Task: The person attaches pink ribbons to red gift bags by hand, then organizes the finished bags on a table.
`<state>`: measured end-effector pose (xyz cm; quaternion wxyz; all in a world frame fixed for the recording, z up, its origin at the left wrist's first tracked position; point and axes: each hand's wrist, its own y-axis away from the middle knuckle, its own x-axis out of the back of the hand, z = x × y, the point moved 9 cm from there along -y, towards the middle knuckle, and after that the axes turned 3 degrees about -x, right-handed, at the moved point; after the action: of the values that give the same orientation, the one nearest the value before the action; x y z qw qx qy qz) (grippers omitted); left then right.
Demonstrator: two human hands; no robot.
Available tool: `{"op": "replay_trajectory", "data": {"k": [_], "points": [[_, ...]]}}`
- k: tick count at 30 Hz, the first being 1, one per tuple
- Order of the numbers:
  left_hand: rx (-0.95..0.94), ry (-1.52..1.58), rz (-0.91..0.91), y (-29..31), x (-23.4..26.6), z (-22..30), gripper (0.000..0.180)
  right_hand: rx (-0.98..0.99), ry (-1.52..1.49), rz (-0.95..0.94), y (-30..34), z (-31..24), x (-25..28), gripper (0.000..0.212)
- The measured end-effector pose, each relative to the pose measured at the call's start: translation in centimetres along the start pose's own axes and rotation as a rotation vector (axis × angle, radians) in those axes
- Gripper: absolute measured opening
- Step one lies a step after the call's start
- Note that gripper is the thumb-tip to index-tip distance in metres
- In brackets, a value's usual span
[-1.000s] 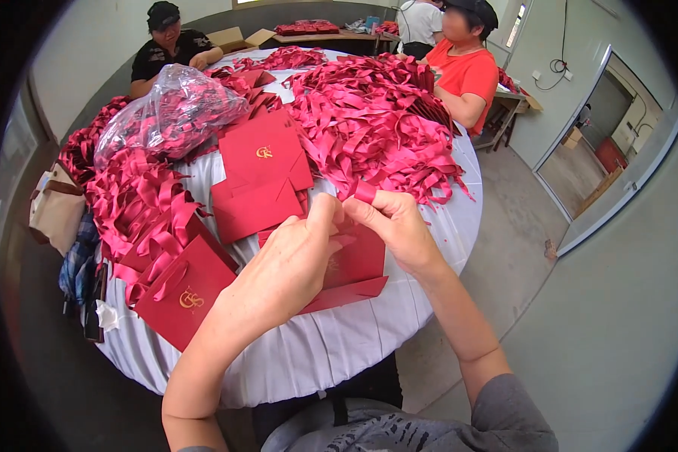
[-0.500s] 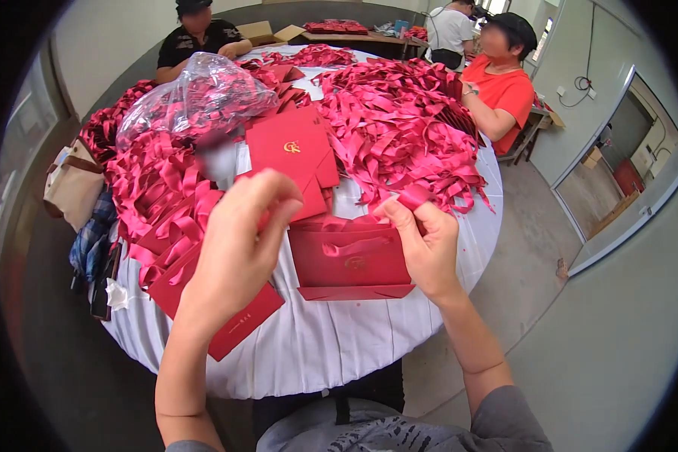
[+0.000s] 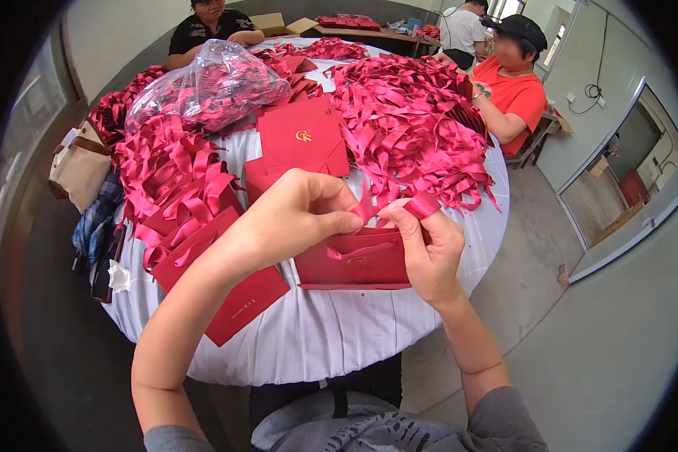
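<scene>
Pinches a pink ribbon with the right hand, thumb pressed to the bent fingers, with a band of it looped over the forefinger. Closes the left hand as well, thumb tip against fingertips, on a bit of pink ribbon showing beside them. Cannot tell, with so much covered by the fingers, one length from two. Holds both sets of fingertips close to each other, with only a narrow gap between, above the upper edge of a red bag.

Has the red bag directly below the hands, near the front edge of the white-covered table, with its gold-marked face toward the body and a strip of ribbon across that face. Crosses over part of a second bag with the left forearm, to the left of the first and tilted.

Has a stack of flat red bags just beyond the left hand, and a large heap of ribbons beyond the right. Has ribboned bags to the left, near a clear plastic bag full of similar pieces. Shares the table with a person in a black top and a person in a red top, both at the far side.
</scene>
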<state>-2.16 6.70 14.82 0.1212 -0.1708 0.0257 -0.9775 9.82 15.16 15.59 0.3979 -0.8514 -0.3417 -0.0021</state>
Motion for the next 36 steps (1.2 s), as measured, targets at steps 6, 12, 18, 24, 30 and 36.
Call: {"op": "replay_trajectory", "data": {"k": [6, 12, 18, 24, 30, 36], "points": [[-0.309, -0.336, 0.506, 0.7, 1.3, 1.9, 0.01, 0.089, 0.01, 0.046, 0.5, -0.7, -0.2, 0.011], [-0.347, -0.324, 0.652, 1.7, 1.8, 1.1, 0.011, 0.13, 0.048, 0.12, 0.9, -0.6, -0.2, 0.004], [-0.33, -0.403, 0.684, 2.1, 1.5, 1.4, 0.013, -0.04, 0.058, 0.128, 0.9, 0.3, 0.0, 0.013], [-0.469, -0.776, 0.822, 3.5, 0.8, 4.4, 0.037, -0.254, -0.039, 0.219, -0.7, 2.5, 2.7, 0.018], [-0.445, -0.425, 0.301, 3.3, -5.9, 3.8, 0.087, -0.169, -0.057, 0.084, -1.4, -0.8, 2.2, 0.021], [-0.353, 0.038, 0.416, 3.0, -4.5, 0.0, 0.056, -0.399, -0.343, -0.28, -1.4, -1.0, -2.2, 0.03]]}}
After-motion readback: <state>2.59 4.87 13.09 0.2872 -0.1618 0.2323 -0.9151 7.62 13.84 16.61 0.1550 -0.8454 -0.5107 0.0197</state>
